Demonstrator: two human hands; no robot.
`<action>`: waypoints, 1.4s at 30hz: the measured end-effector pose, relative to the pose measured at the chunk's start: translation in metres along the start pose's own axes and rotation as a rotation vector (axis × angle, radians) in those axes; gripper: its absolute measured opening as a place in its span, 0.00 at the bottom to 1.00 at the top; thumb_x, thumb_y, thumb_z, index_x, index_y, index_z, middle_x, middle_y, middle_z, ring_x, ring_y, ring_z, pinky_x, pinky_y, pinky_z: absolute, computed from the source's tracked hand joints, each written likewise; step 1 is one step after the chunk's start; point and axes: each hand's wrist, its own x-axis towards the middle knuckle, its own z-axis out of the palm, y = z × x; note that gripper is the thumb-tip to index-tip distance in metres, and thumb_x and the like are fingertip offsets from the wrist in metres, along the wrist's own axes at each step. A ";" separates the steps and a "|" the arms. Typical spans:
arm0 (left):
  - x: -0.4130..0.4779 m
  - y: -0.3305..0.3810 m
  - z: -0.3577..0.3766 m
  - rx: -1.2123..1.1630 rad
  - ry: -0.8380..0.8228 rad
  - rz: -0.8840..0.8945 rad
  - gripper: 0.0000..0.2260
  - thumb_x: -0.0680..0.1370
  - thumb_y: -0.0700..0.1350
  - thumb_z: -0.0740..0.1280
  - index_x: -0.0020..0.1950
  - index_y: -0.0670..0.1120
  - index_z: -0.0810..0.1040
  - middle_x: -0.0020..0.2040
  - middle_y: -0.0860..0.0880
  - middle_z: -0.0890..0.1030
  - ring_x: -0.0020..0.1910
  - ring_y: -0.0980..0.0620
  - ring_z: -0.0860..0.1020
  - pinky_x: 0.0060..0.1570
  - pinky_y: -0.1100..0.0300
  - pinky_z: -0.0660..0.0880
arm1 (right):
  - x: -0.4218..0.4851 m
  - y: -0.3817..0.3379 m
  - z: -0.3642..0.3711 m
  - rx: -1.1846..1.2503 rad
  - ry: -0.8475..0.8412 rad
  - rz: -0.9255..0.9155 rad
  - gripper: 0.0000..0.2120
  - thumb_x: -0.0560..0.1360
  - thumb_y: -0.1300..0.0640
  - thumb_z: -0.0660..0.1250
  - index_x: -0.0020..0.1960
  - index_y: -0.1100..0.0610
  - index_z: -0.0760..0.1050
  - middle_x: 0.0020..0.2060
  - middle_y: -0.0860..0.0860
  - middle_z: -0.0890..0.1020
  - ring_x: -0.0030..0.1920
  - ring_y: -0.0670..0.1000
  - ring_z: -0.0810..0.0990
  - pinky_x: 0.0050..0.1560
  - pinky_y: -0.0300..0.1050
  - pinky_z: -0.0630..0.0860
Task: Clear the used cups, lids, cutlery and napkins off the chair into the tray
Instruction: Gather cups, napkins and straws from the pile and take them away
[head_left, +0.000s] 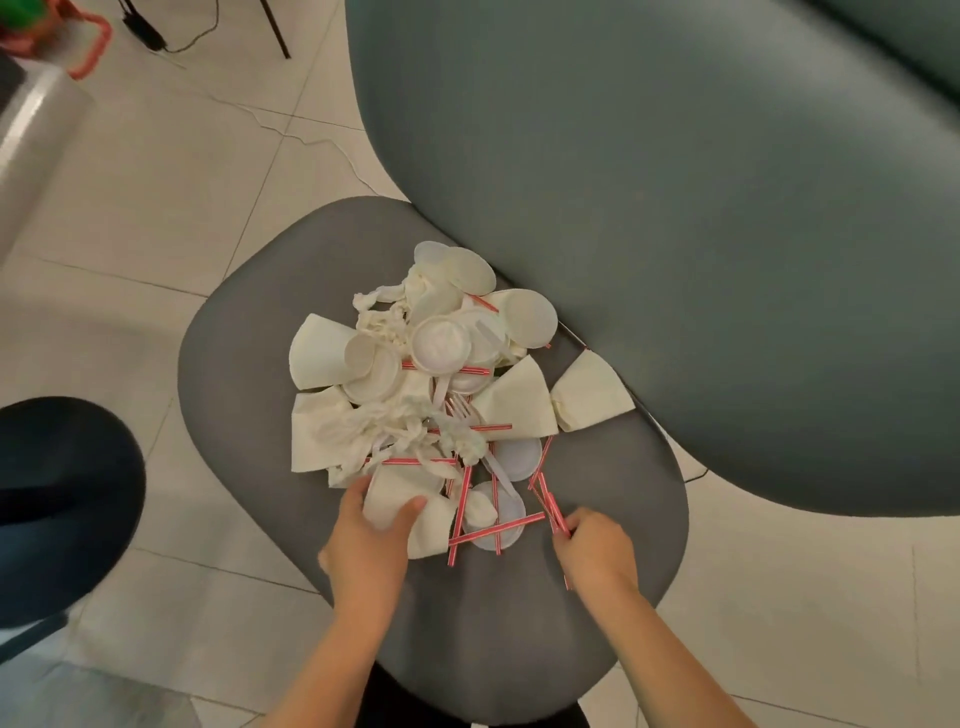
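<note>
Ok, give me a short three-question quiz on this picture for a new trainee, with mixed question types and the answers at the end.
1. True or false: the left hand grips a paper cup at the near edge of the pile.
2. What does the right hand pinch? A) a fork B) red-striped straws C) a lid
3. Fill in: the pile lies on the grey ______.

Key: 1 true. 2 B. 3 chair. No tray shows in this view.
</note>
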 end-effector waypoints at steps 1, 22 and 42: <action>-0.002 0.003 0.001 -0.020 0.005 0.006 0.24 0.73 0.51 0.73 0.67 0.47 0.73 0.56 0.47 0.81 0.59 0.43 0.77 0.64 0.45 0.69 | 0.001 0.004 -0.004 -0.009 0.008 -0.016 0.11 0.79 0.55 0.61 0.55 0.58 0.78 0.51 0.55 0.82 0.52 0.56 0.80 0.50 0.45 0.74; -0.009 0.018 0.016 -0.382 -0.021 0.065 0.14 0.73 0.47 0.73 0.55 0.56 0.75 0.47 0.62 0.79 0.47 0.63 0.77 0.42 0.65 0.71 | 0.075 -0.014 -0.098 -0.050 0.353 -0.194 0.27 0.78 0.40 0.60 0.71 0.55 0.64 0.48 0.54 0.83 0.48 0.57 0.81 0.39 0.47 0.75; -0.014 0.001 0.017 -0.457 -0.058 0.024 0.12 0.73 0.46 0.74 0.51 0.58 0.76 0.45 0.60 0.81 0.42 0.68 0.79 0.35 0.72 0.72 | 0.091 -0.011 -0.101 -0.028 -0.011 -0.310 0.15 0.70 0.44 0.74 0.38 0.49 0.69 0.30 0.46 0.72 0.29 0.48 0.69 0.29 0.44 0.61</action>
